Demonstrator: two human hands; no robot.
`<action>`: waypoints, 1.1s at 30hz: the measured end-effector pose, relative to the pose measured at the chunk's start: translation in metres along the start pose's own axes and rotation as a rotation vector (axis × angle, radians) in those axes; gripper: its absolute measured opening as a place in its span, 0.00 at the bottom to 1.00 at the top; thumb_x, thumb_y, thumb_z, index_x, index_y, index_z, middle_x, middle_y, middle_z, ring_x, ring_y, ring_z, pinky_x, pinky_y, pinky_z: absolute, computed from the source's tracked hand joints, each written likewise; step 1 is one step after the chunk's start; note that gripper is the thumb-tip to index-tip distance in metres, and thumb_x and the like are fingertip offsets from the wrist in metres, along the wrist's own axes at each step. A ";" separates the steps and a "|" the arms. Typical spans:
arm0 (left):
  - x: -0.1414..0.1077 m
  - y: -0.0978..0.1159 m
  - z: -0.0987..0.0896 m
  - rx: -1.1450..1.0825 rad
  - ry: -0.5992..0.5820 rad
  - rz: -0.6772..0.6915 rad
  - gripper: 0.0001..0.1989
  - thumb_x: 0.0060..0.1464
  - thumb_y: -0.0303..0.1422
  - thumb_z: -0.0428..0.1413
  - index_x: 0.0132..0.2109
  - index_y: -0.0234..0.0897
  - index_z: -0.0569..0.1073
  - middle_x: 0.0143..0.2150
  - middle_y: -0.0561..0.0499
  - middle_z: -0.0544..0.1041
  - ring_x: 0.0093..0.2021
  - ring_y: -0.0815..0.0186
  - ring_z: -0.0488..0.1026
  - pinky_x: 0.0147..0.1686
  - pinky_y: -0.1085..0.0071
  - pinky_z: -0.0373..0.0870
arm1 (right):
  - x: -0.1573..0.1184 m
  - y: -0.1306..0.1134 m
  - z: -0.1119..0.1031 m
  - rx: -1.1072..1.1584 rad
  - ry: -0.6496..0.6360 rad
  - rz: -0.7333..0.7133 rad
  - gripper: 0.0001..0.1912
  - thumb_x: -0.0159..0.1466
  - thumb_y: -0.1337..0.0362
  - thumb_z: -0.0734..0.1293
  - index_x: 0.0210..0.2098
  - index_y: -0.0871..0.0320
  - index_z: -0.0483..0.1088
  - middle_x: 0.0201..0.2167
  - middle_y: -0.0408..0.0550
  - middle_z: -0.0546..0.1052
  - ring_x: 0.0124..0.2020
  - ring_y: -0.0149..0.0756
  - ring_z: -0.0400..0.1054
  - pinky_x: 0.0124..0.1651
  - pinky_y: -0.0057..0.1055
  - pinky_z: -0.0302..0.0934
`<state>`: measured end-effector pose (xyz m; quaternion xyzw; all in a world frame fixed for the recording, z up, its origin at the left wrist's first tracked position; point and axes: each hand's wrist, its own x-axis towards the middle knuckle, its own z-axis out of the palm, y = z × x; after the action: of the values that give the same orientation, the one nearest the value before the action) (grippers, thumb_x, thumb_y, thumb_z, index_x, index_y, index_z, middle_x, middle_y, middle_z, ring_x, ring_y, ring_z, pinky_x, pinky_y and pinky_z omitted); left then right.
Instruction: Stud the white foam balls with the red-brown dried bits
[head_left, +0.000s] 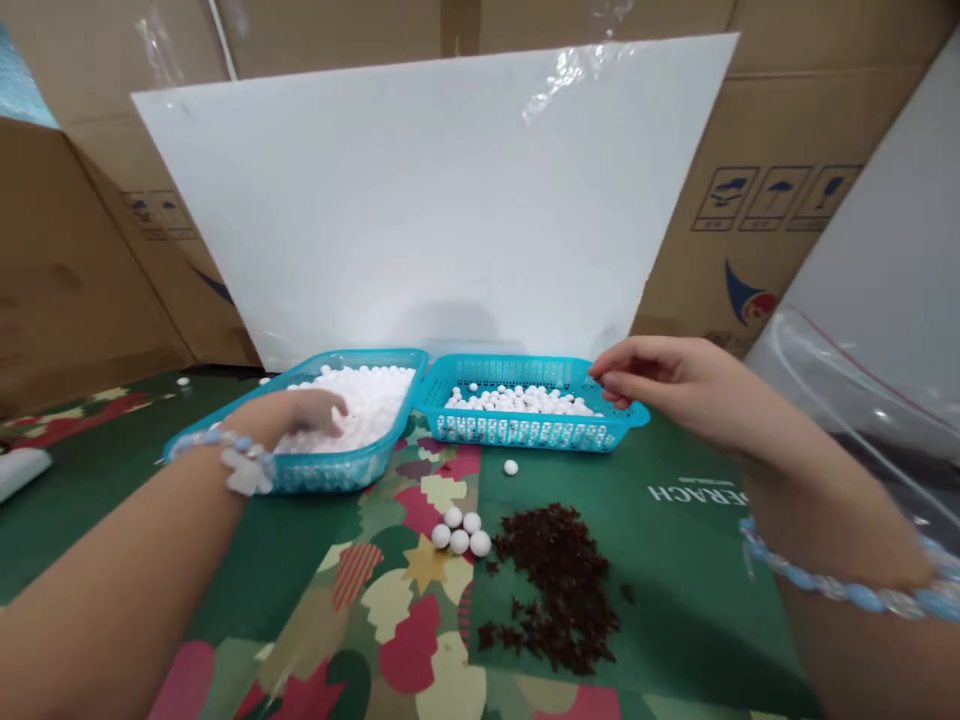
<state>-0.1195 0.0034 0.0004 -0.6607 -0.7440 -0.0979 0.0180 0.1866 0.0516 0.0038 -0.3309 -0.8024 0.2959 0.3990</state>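
Observation:
My left hand [304,418] reaches into the left blue basket [349,472], its fingers curled down among many small white balls [375,392]; whether it grips one is hidden. Over the right end of a second blue basket [525,436], my right hand [637,368] is raised with thumb and fingertips pinched together; anything between them is too small to make out. White balls [525,400] also lie in that second basket. Several white balls [459,541] sit grouped on the patterned surface, beside a pile of small dark brown pieces [562,585].
A single white ball [511,467] lies in front of the right basket. Behind the baskets leans a white board [442,200] against cardboard boxes [795,130]. A white object [22,470] is at the far left.

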 end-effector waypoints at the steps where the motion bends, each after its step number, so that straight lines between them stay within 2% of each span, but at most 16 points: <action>1: -0.005 -0.009 0.005 0.004 -0.029 -0.005 0.07 0.42 0.26 0.46 0.26 0.30 0.68 0.20 0.57 0.68 0.20 0.73 0.64 0.19 0.77 0.59 | 0.000 0.000 0.001 -0.009 -0.009 -0.011 0.03 0.46 0.69 0.59 0.19 0.58 0.63 0.13 0.40 0.63 0.17 0.26 0.58 0.20 0.27 0.52; 3: -0.009 -0.019 0.012 0.028 -0.065 -0.035 0.08 0.38 0.23 0.45 0.23 0.32 0.68 0.17 0.59 0.68 0.20 0.73 0.63 0.19 0.80 0.57 | 0.001 0.001 0.002 -0.009 -0.018 -0.020 0.03 0.47 0.69 0.58 0.20 0.57 0.62 0.13 0.40 0.62 0.17 0.26 0.58 0.20 0.27 0.52; 6: -0.001 -0.025 0.018 0.066 -0.098 -0.110 0.09 0.33 0.22 0.44 0.14 0.33 0.65 0.09 0.60 0.62 0.15 0.74 0.59 0.14 0.82 0.52 | 0.001 0.000 0.001 0.005 -0.005 -0.035 0.04 0.48 0.70 0.58 0.20 0.57 0.62 0.14 0.40 0.63 0.18 0.26 0.58 0.21 0.26 0.53; 8: 0.006 -0.026 0.019 0.066 -0.114 -0.149 0.09 0.33 0.22 0.43 0.14 0.33 0.63 0.08 0.60 0.61 0.13 0.75 0.57 0.12 0.82 0.51 | 0.001 -0.001 -0.001 0.009 0.017 -0.041 0.04 0.48 0.71 0.58 0.20 0.57 0.62 0.14 0.40 0.63 0.18 0.26 0.58 0.21 0.26 0.53; 12: 0.014 -0.023 0.012 0.034 -0.089 -0.226 0.05 0.36 0.24 0.44 0.22 0.32 0.64 0.17 0.57 0.65 0.17 0.74 0.61 0.16 0.81 0.55 | -0.001 -0.003 -0.003 0.034 0.044 -0.057 0.05 0.48 0.72 0.58 0.19 0.58 0.62 0.14 0.39 0.63 0.18 0.24 0.58 0.21 0.24 0.54; 16: 0.006 0.004 -0.010 -0.040 0.017 -0.273 0.10 0.40 0.30 0.44 0.33 0.30 0.61 0.32 0.51 0.65 0.27 0.72 0.63 0.24 0.79 0.58 | 0.001 -0.002 0.002 0.065 0.020 -0.020 0.05 0.48 0.73 0.58 0.19 0.58 0.62 0.14 0.38 0.63 0.17 0.23 0.59 0.20 0.22 0.55; 17: 0.002 0.014 -0.015 -0.140 0.096 -0.260 0.12 0.39 0.31 0.45 0.34 0.30 0.60 0.33 0.51 0.64 0.29 0.71 0.62 0.26 0.77 0.58 | 0.002 -0.002 0.006 0.081 0.000 -0.004 0.05 0.48 0.74 0.58 0.19 0.59 0.62 0.14 0.38 0.64 0.17 0.22 0.59 0.20 0.22 0.56; 20: -0.014 0.047 -0.021 -0.604 0.267 -0.070 0.13 0.36 0.30 0.48 0.35 0.32 0.60 0.32 0.53 0.64 0.31 0.73 0.61 0.29 0.77 0.57 | 0.003 -0.003 0.023 0.191 -0.110 0.017 0.06 0.48 0.75 0.58 0.20 0.59 0.61 0.13 0.38 0.64 0.16 0.22 0.60 0.20 0.21 0.58; 21: -0.019 0.056 -0.020 -0.747 0.276 -0.002 0.13 0.34 0.29 0.50 0.33 0.32 0.61 0.30 0.54 0.65 0.31 0.74 0.62 0.28 0.78 0.57 | 0.003 -0.004 0.029 0.246 -0.154 0.014 0.06 0.48 0.75 0.58 0.19 0.59 0.61 0.13 0.38 0.64 0.16 0.22 0.60 0.21 0.21 0.58; 25: -0.032 0.081 -0.001 -1.058 0.160 0.165 0.08 0.30 0.26 0.52 0.25 0.35 0.64 0.25 0.55 0.67 0.29 0.72 0.64 0.26 0.77 0.61 | 0.000 -0.008 0.049 0.441 -0.254 -0.080 0.06 0.48 0.75 0.56 0.19 0.59 0.60 0.14 0.38 0.64 0.18 0.22 0.62 0.22 0.21 0.59; 29: -0.039 0.092 0.015 -1.194 0.166 0.258 0.06 0.31 0.25 0.52 0.23 0.39 0.66 0.27 0.56 0.66 0.28 0.72 0.64 0.23 0.78 0.63 | -0.004 -0.009 0.059 0.430 -0.134 -0.312 0.04 0.49 0.72 0.55 0.21 0.58 0.58 0.17 0.39 0.62 0.19 0.22 0.60 0.22 0.22 0.58; 33: -0.046 0.100 0.018 -1.259 0.122 0.298 0.07 0.33 0.25 0.52 0.24 0.40 0.68 0.27 0.56 0.66 0.27 0.73 0.63 0.22 0.79 0.64 | -0.008 -0.010 0.067 0.357 -0.055 -0.454 0.04 0.51 0.71 0.54 0.23 0.58 0.57 0.20 0.41 0.60 0.20 0.23 0.58 0.22 0.23 0.56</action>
<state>-0.0130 -0.0273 -0.0124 -0.6342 -0.4423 -0.5492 -0.3173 0.1313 0.0254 -0.0259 -0.0595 -0.8017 0.3443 0.4849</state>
